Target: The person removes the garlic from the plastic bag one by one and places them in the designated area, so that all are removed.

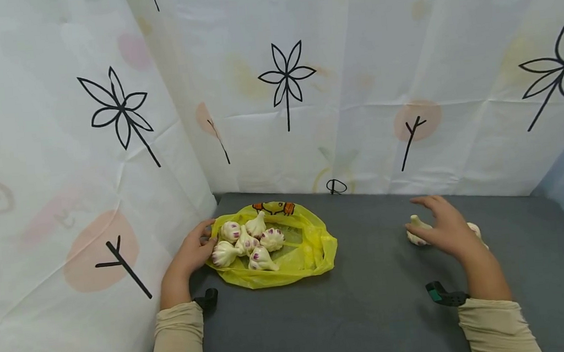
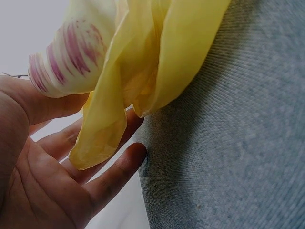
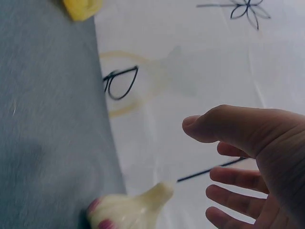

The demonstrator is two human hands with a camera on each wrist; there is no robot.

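Beige sleeves (image 1: pixel 180 338) reach over a grey table (image 1: pixel 371 301) from the near side, with a dark device on each of my wrists. At left, a yellow plastic bag (image 1: pixel 280 278) sits with its mouth spread wide, six purple-streaked garlic bulbs (image 1: pixel 246 242) heaped in its left half, its right half showing crumpled yellow film. My left hand (image 1: pixel 190 249) touches the bag's left rim, fingers loosely extended and apart, a fold of yellow hanging across them. My right hand (image 1: pixel 445 226), thumb and fingers spread and holding nothing, hovers beside a loose bulb (image 3: pixel 126 210), neck up, outside the bag; a second loose bulb (image 1: pixel 475 229) is partly hidden behind that hand. Along the far edge, the table meets a white patterned cloth (image 1: pixel 232 53), which also walls off the left, close by my left forearm. Between the bag and my right hand runs a broad stretch of tabletop, continuing toward me between both forearms.
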